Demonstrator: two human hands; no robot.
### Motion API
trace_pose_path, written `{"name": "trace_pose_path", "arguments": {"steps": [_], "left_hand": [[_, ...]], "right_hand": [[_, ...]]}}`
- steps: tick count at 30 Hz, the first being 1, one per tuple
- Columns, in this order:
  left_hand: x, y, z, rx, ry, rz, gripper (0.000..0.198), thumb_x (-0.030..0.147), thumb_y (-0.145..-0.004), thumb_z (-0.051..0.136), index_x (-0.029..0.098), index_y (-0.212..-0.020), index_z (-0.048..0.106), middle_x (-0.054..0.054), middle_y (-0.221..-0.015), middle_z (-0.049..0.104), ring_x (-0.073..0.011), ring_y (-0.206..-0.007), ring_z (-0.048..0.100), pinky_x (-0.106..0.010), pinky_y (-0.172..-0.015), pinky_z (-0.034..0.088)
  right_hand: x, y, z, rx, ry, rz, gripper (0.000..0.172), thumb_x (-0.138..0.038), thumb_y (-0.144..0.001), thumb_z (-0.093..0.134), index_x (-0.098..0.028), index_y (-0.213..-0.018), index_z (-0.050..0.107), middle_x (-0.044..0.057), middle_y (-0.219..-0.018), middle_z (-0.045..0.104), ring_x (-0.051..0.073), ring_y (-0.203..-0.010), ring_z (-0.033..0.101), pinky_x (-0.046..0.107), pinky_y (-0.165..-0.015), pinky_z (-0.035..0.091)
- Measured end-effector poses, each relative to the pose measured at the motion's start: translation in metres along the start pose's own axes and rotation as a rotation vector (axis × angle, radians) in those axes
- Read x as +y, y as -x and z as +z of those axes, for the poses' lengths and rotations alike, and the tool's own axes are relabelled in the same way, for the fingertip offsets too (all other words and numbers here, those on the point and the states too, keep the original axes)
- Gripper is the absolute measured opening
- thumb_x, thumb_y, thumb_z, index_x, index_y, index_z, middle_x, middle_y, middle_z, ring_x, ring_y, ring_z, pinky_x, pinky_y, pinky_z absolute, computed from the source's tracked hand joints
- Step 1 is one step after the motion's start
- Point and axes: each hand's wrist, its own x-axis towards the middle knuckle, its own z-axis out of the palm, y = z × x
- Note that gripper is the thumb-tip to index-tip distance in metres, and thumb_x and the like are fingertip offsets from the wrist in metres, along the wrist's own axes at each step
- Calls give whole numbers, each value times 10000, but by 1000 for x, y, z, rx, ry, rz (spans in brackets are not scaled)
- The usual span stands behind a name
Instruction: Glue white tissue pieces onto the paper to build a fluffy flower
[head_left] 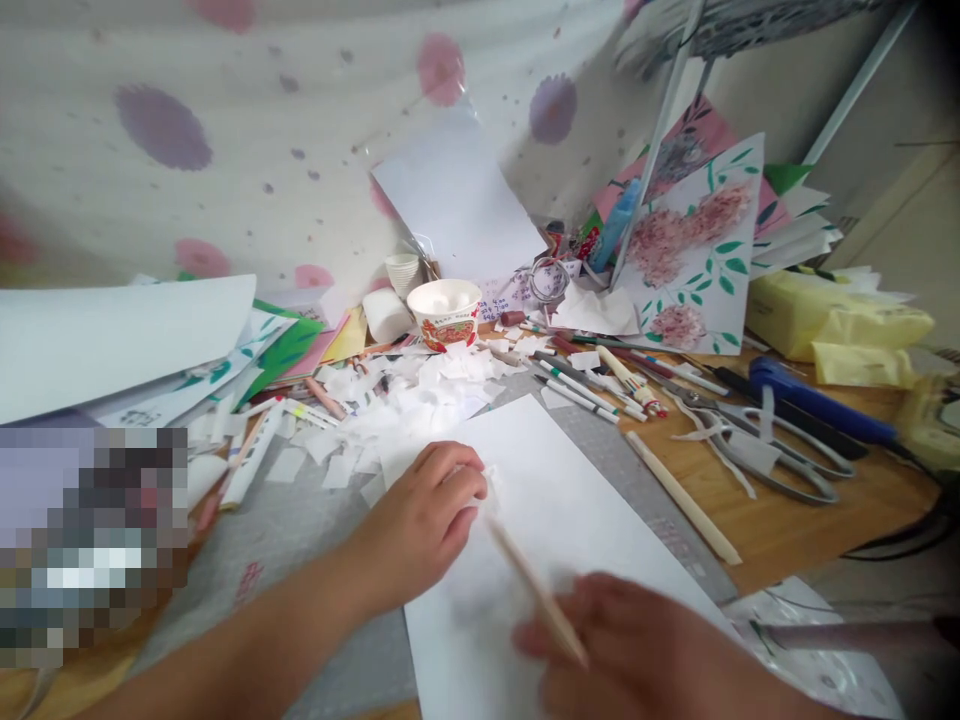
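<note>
My left hand (431, 525) is closed, its fingertips pinching a small white piece of tissue (491, 485) over a white sheet of paper (525, 450). In my right hand (607, 650), which is blurred by motion, is a thin wooden stick (517, 560). Its far tip reaches the tissue at my left fingertips. Beyond the left hand lies a loose heap of white tissue squares (427, 390). The sheet rests on a grey cutting mat (322, 560).
A paper bowl (446, 310) with white stuff inside stands behind the heap. Scissors (750, 440), pens (577, 390), another wooden stick (682, 495) and a blue-handled tool (817, 400) lie at right. A flower picture (690, 260) leans behind them. Papers (120, 340) pile up at left.
</note>
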Motion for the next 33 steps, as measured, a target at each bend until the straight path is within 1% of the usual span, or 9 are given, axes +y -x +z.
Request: {"name": "trace_pose_path", "arguments": {"steps": [2, 4, 6, 13, 19, 24, 26, 31, 33], "left_hand": [[-1, 0, 0, 1, 11, -15, 203, 81, -885, 412, 230, -982, 510, -80, -1172, 519, -219, -1124, 510, -388, -946, 472], [-2, 0, -1, -3, 13, -17, 210, 93, -896, 405, 234, -1000, 520, -77, -1189, 516, -218, -1127, 511, -390, -944, 470], [-3, -1, -2, -6, 21, -21, 195, 113, -907, 408, 235, -999, 529, -72, -1189, 518, -213, -1123, 517, -385, -941, 469], [-5, -2, -8, -27, 63, -86, 169, 176, -941, 425, 216, -898, 584, -58, -1141, 534, -187, -1079, 555, -343, -906, 469], [-11, -4, -11, -14, 166, -144, 195, 214, -947, 435, 221, -899, 624, -49, -1105, 580, -178, -1040, 582, -321, -887, 472], [-16, 4, -12, 73, 177, -135, 89, 256, -883, 551, 233, -934, 620, -50, -1135, 572, -197, -1045, 572, -332, -888, 470], [-15, 6, -11, 64, 114, -99, 52, 224, -829, 611, 233, -879, 618, -49, -1155, 557, -214, -1077, 554, -335, -886, 468], [-10, 4, -12, 67, 137, -147, 122, 161, -844, 526, 205, -746, 583, -39, -1090, 556, -137, -816, 595, -244, -643, 483], [-8, 2, -14, 81, 172, -197, 107, 172, -834, 533, 202, -740, 575, -34, -1047, 568, -137, -809, 601, -250, -665, 491]], "right_hand": [[12, -3, -14, -19, -48, 310, 267, -385, -904, 597, -233, -1123, 603, 46, -1032, 721, 220, -853, 695, 311, -678, 550], [29, -6, -27, -104, -94, 571, 73, -296, -903, 578, -240, -932, 614, 12, -848, 690, 178, -732, 659, 280, -633, 511], [45, -8, -33, -211, -71, 670, 91, -279, -910, 546, -224, -876, 610, 15, -791, 660, 192, -702, 629, 303, -623, 474], [64, -11, -26, -273, -27, 710, 175, -292, -913, 517, -194, -995, 637, 65, -902, 685, 253, -805, 642, 348, -689, 450], [67, -5, -31, -197, 9, 692, 305, -314, -919, 501, -204, -1176, 625, 73, -948, 671, 249, -841, 639, 366, -750, 474], [77, 24, -55, -38, 49, 742, 389, -431, -936, 445, -229, -1229, 603, 70, -931, 678, 206, -689, 626, 318, -581, 483], [80, 39, -64, 40, 55, 817, 390, -473, -951, 420, -244, -1185, 631, 73, -966, 695, 213, -721, 651, 315, -574, 496], [89, 71, -76, 46, 141, 929, 477, -655, -880, 437, -288, -1063, 679, 53, -1019, 727, 299, -812, 686, 386, -593, 543], [94, 82, -80, 60, 182, 944, 461, -652, -895, 417, -294, -1020, 679, 38, -972, 736, 282, -751, 687, 384, -587, 540]]}}
